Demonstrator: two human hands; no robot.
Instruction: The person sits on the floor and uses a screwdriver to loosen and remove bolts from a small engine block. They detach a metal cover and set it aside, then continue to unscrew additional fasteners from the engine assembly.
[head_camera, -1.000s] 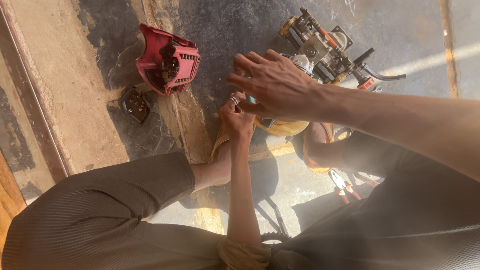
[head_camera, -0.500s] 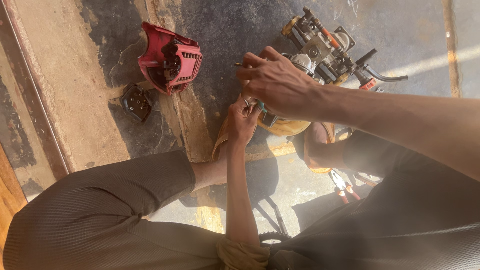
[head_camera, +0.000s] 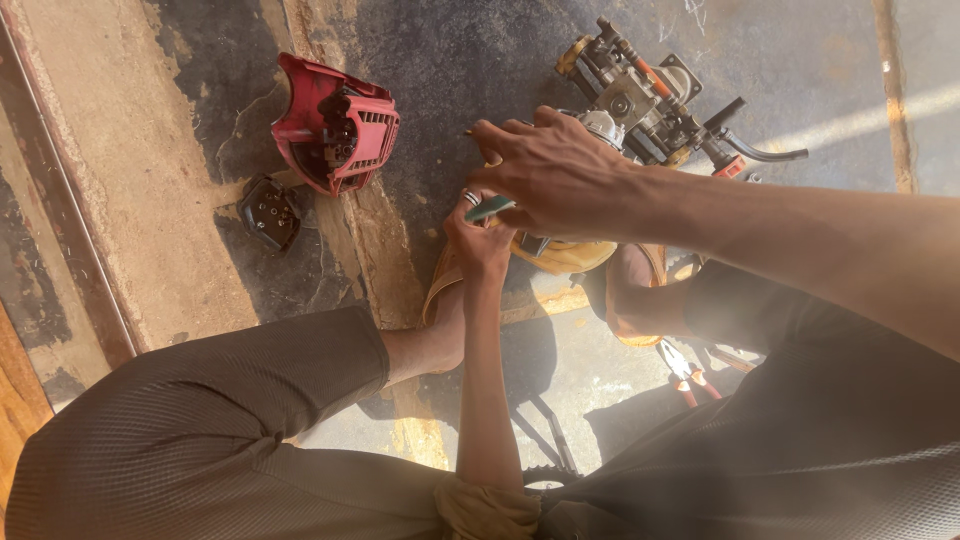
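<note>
Here we press our right hand (head_camera: 555, 175), fingers curled, over the small engine (head_camera: 640, 100) on the concrete floor (head_camera: 450, 60). Our left hand (head_camera: 480, 235) grips a green-handled tool (head_camera: 490, 208) just beneath it. A red engine cover (head_camera: 335, 125) lies well apart, pliers (head_camera: 682, 372) near our leg.

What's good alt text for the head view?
Seen from above, a seated person's right hand and left hand meet over a small engine on a concrete floor, the left holding a green-handled tool. A red engine cover lies to the left; pliers lie by the knee.
</note>
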